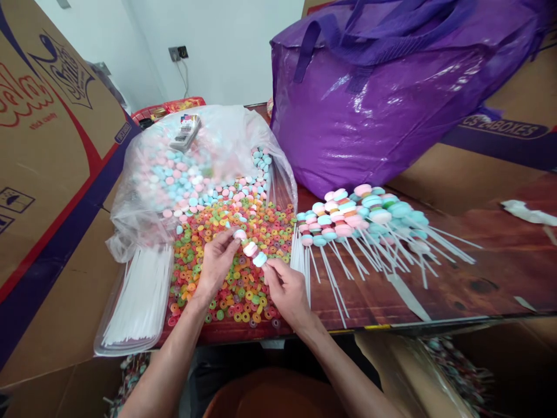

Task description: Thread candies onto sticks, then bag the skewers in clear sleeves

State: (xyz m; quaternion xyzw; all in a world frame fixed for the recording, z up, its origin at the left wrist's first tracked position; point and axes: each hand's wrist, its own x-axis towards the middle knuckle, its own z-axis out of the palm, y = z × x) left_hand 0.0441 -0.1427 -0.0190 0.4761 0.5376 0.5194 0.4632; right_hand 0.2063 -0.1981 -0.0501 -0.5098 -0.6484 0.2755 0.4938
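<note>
Between my two hands, above a spread of ring gummies [195, 255], is a candy skewer [250, 249] strung with pastel marshmallows and gummy rings. My left hand [220, 258] pinches the candy at its upper left end. Closed around the lower right end, just below a blue marshmallow, is my right hand [287, 290]; the stick there is mostly hidden by the fingers. Behind the gummies, pink, blue and white marshmallows [187, 174] spill from a clear plastic bag [243, 125]. Finished-looking skewers [361, 215] lie piled to the right, their white sticks pointing toward me.
A bundle of white sticks [139, 296] lies in a clear tray at the left. A purple bag [348, 128] stands at the back. Cardboard boxes [52, 151] flank the table [470, 278]. A small pack [186, 133] rests on the plastic bag.
</note>
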